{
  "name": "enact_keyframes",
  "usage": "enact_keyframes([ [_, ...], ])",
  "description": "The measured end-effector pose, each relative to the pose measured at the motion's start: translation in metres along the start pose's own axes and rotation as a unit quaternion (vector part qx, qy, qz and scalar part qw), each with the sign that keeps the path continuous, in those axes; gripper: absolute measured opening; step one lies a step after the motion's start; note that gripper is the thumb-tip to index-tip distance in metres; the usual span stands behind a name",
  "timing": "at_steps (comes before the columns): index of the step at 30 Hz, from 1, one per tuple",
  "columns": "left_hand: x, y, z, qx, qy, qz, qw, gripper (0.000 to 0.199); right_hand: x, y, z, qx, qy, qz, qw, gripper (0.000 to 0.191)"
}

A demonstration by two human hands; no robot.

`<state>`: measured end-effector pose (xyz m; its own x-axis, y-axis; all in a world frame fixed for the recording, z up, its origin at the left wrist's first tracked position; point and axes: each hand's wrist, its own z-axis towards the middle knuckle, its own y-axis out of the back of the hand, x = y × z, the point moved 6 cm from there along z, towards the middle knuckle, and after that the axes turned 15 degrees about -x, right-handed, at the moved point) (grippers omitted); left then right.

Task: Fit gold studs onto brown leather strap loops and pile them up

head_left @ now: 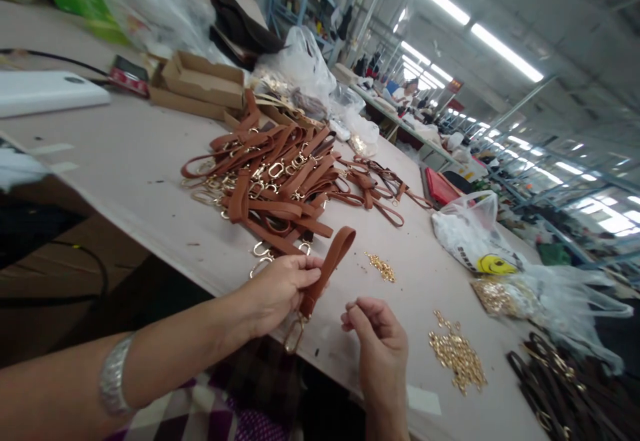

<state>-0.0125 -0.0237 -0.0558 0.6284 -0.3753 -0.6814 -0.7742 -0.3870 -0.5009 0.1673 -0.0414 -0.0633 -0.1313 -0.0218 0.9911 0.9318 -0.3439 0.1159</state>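
Brown strap [326, 273] with gold clip [294, 336] pinched in left hand [290, 288], held over near edge of tabletop [150, 161]. Right hand [380, 334] just beside, curled in; cannot tell if it holds something tiny. Big pile of brown straps [287, 209] lies behind. Little gold bits [457, 358] lie off to right.

Place: large factory-like workshop
Near counter [160, 208]: heaped brown straps [241, 194], piled gold-coloured fittings [457, 358]
Far counter [423, 134]: more materials, a person [404, 93] beyond
Ceiling [555, 8]: tube lights [506, 52] in long rows
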Motion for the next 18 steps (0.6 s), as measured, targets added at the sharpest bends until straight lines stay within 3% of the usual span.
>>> enact_keyframes([
  [5,0.011,-0.002,0.006,-0.053,-0.023,-0.007,0.998,0.016,-0.006,-0.028,-0.037,0.054,-0.035,0.019,0.998,0.020],
  [9,0.010,-0.006,-0.001,-0.053,-0.034,-0.004,0.998,0.015,-0.009,-0.032,-0.036,0.037,-0.023,-0.021,0.999,0.022],
  [18,0.006,-0.006,-0.013,-0.051,-0.058,0.014,0.997,0.016,-0.001,-0.034,-0.037,0.067,0.013,-0.044,0.997,0.020],
])
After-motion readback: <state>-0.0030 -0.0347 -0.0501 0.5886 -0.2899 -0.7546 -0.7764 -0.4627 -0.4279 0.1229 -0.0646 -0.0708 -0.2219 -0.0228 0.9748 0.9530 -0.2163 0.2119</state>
